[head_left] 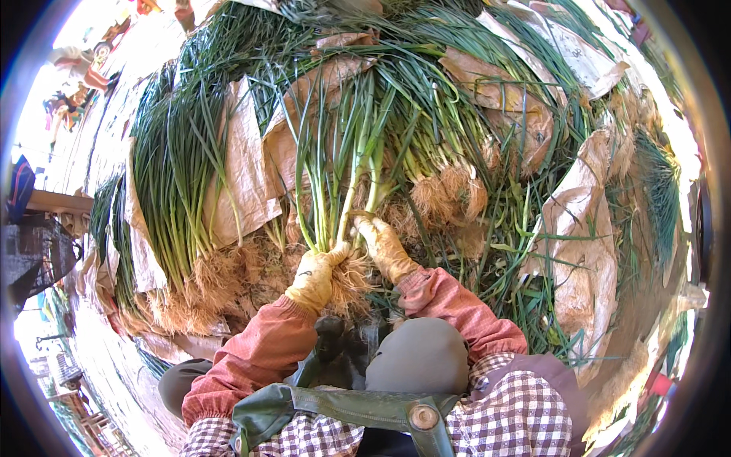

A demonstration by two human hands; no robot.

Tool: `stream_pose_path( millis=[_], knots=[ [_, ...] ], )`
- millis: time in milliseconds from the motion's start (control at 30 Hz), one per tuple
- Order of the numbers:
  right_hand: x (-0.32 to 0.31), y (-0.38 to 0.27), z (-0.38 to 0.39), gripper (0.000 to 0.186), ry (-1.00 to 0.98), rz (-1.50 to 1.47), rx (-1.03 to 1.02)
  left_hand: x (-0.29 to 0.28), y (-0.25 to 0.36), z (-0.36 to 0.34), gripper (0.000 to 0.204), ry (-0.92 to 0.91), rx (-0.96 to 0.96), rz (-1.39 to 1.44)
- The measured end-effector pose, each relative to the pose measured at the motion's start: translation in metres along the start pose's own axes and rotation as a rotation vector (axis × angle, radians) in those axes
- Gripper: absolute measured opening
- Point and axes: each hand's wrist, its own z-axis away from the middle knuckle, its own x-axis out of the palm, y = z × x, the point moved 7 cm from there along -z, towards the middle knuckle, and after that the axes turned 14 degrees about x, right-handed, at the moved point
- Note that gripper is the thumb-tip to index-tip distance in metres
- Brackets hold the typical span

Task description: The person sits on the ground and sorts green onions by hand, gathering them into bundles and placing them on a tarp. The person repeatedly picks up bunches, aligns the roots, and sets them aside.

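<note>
Green strap [343,400] nearest | green onions [355,171] upright beyond strap | left hand [314,280]: fingers closed round onions | right hand [387,247]: fingers curled against onions, hold unclear | likely best: grip low, without crushing

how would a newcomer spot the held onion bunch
Start with the wide spread of green onions. At the middle of its near edge, find the yellowish gloved left grip. The bunch rises from it; unlike the neighbouring bunches lying loose, this one is clasped.
</note>
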Motion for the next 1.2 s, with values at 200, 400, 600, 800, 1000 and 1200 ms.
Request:
stream_pose_path(
  millis=[200, 400, 600, 800, 1000, 1200],
  knots=[
    [-0.069, -0.049, -0.016, 0.028, 0.627, 0.736, 0.007, 0.016, 0.016, 0.020, 0.017, -0.095, 0.076, 0.025],
    [-0.069, -0.115, 0.024, 0.031, 0.808, 1.287, -0.392, -0.009, 0.025, 0.013, 0.027, -0.081, 0.222, -0.345],
    [0.030, -0.044, 0.013, 0.043, -0.124, 0.691, -0.048, -0.001, 0.025, -0.007, 0.035, -0.060, 0.383, -0.469],
    [0.076, -0.027, 0.078, 0.023, -0.206, 1.395, -0.805, -0.035, 0.009, -0.032, 0.042, 0.205, 0.105, -0.360],
    [0.024, -0.063, 0.065, 0.029, -0.097, 0.630, -0.472, -0.043, -0.002, -0.035, 0.045, 0.132, 0.043, -0.119],
    [-0.042, -0.140, -0.021, 0.045, 0.324, 0.588, -0.078, 0.018, 0.032, 0.040, 0.023, -0.461, -0.148, -0.233]
  ],
)
